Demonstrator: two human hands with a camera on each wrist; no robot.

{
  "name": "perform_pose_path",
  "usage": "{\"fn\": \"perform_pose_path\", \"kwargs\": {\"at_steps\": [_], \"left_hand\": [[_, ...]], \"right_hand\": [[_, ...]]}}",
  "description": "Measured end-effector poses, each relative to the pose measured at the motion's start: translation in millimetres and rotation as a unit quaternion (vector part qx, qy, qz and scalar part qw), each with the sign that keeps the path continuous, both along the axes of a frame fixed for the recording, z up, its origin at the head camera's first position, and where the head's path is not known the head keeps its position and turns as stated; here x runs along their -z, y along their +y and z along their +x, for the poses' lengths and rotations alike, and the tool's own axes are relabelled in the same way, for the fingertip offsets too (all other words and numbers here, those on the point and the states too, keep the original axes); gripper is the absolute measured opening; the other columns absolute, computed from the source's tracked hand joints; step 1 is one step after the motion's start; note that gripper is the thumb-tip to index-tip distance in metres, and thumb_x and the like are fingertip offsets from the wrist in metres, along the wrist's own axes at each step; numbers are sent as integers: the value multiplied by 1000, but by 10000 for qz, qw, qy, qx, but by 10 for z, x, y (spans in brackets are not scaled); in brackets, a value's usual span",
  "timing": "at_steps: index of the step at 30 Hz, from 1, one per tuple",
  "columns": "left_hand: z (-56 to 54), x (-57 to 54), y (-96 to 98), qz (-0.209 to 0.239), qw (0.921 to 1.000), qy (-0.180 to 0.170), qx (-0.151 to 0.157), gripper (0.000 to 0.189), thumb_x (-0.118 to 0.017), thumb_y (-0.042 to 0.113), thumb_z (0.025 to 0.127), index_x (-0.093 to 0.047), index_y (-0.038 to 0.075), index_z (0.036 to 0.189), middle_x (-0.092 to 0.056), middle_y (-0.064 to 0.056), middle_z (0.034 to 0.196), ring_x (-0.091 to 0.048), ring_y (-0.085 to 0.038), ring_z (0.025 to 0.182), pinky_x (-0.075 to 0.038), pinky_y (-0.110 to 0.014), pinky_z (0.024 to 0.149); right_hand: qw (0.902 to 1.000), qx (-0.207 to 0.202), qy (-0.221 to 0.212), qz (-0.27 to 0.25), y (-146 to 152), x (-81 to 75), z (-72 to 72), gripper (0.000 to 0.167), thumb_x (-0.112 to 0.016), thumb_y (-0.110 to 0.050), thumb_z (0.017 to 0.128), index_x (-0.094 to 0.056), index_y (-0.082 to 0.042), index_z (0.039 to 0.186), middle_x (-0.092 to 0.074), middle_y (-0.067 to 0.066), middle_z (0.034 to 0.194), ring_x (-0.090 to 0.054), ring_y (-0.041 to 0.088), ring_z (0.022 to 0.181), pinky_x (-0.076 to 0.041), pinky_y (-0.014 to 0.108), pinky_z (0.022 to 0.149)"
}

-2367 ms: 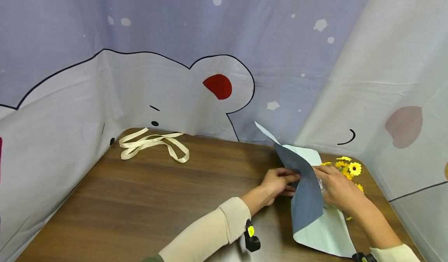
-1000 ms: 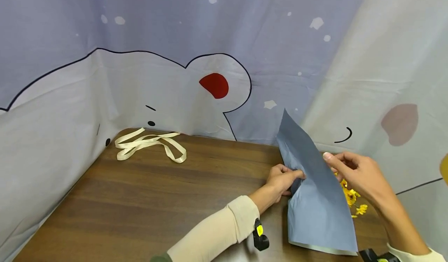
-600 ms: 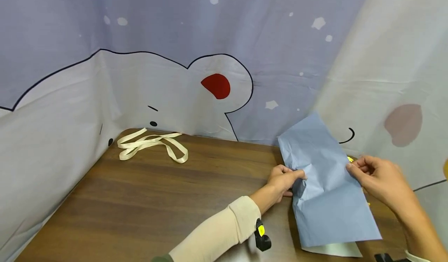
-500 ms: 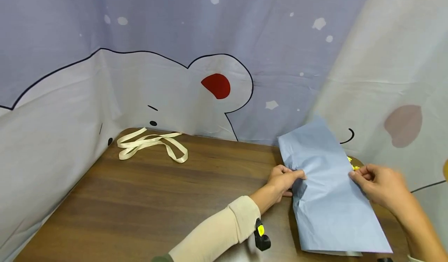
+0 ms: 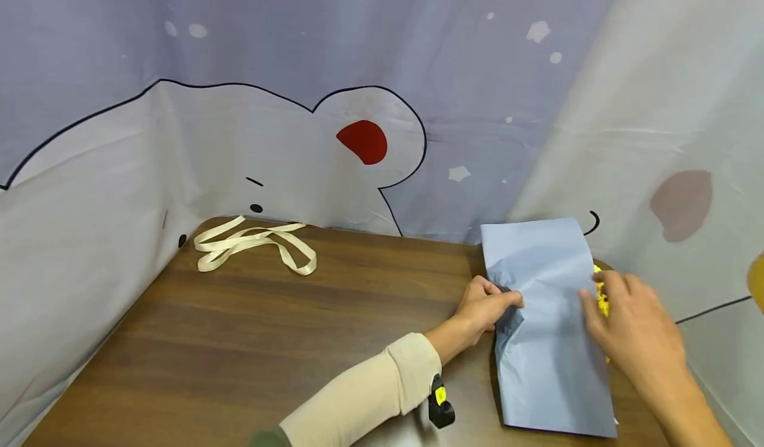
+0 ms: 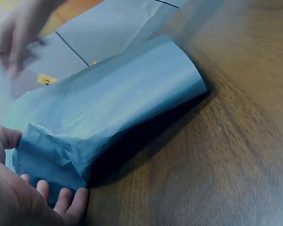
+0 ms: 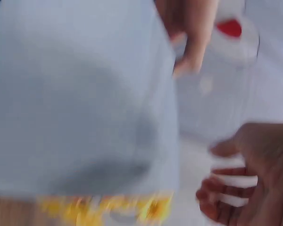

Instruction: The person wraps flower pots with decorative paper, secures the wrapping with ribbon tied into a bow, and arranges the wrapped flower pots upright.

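Observation:
A blue-grey sheet of wrapping paper (image 5: 555,341) is folded over at the table's right side. Its left edge is crumpled where my left hand (image 5: 486,308) pinches it, thumb on top and the other fingers at the underside. In the left wrist view that crumpled paper (image 6: 56,150) lies between thumb and fingers. Yellow artificial flowers (image 5: 601,294) peek out past the paper's right edge; their stems are hidden beneath it. My right hand (image 5: 638,327) hovers beside that edge, thumb and fingers spread apart and holding nothing; it is blurred in the left wrist view.
A loosely looped cream ribbon (image 5: 256,245) lies at the back left of the wooden table (image 5: 268,347). A printed cloth backdrop (image 5: 268,142) rises right behind the table and along its sides.
The right hand has drawn the paper over the flowers from left to right, folded it down flatter, and let go of its edge. The left hand keeps its pinch at the gathered side.

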State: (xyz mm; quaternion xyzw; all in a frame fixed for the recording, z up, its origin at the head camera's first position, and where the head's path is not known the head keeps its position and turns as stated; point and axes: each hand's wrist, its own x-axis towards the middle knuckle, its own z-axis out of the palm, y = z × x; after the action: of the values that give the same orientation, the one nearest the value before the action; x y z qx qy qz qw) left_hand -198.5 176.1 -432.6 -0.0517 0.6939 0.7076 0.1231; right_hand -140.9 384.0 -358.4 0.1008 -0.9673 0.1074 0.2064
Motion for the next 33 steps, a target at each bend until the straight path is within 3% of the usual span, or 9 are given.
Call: {"fn": "perform_pose_path", "kwargs": {"at_steps": [2,5,10,13,17,21,24,28,33], "left_hand": [[-22,4,-20,-60,9999,86,52,37,-87,24,83,-51,19,92,-55,3,95,-54,-13,79,-49,-34,66],[-39,28,-40,-305,9989,339,74,36,-86,27,84,-53,19,96,-53,3,94,-50,-12,78,-44,-29,67],[-47,115,-61,-1363,9805,1351,418,42,-89,33,84,-57,22,110,-52,4,109,-48,-9,97,-44,-26,85],[-105,139,-78,-2370,9387,2354,855,49,-85,38,89,-59,26,128,-53,5,130,-47,-11,119,-44,-28,104],[-234,93,-122,-3398,8517,3669,1567,64,-72,38,96,-54,24,156,-50,3,165,-40,-18,159,-34,-39,134],[-328,37,-158,-3686,7844,4294,2538,68,-57,34,106,-45,20,171,-47,4,178,-37,-15,170,-25,-36,142],[-336,24,-154,-4006,7575,4245,2924,68,-45,39,111,-37,24,177,-45,7,180,-39,-12,169,-28,-33,141],[-275,29,-116,-4675,7368,3983,2827,65,-33,52,116,-35,34,178,-45,12,179,-45,-13,166,-36,-38,136],[-138,10,-54,-5342,7164,3890,2238,64,-30,61,118,-42,32,174,-53,12,172,-55,-15,155,-46,-40,126]], "right_hand": [[9964,-687,141,471,-202,25,-44,55,-83,-25,100,-65,-1,147,-67,29,141,-62,55,124,-52,72,96],[9839,-1464,-449,920,-359,115,-147,80,-86,-40,99,-54,-8,165,-56,23,165,-51,53,149,-46,76,114],[9720,-1529,-1677,611,-303,294,-235,93,-81,-50,102,-42,-1,172,-43,28,176,-37,57,163,-32,78,128],[9667,-1564,-2008,263,-225,364,-261,96,-80,-49,103,-39,1,172,-40,31,177,-33,60,165,-25,76,133],[9652,-1584,-2081,59,-180,369,-296,101,-82,-51,101,-34,0,174,-35,32,180,-26,61,167,-15,76,137],[9727,-1495,-1759,248,-195,337,-254,99,-85,-51,99,-41,3,169,-41,32,176,-26,63,166,-13,73,139],[9842,-1251,-1151,502,-246,331,-140,95,-90,-48,94,-51,7,160,-51,34,167,-34,62,162,-22,74,135],[9926,-949,-221,727,-363,369,56,86,-96,-35,88,-59,12,149,-60,37,154,-46,60,152,-36,75,125],[9952,-501,-686,484,-532,480,190,108,-96,-37,88,-39,19,162,-46,42,165,-39,64,157,-34,79,125]]}}
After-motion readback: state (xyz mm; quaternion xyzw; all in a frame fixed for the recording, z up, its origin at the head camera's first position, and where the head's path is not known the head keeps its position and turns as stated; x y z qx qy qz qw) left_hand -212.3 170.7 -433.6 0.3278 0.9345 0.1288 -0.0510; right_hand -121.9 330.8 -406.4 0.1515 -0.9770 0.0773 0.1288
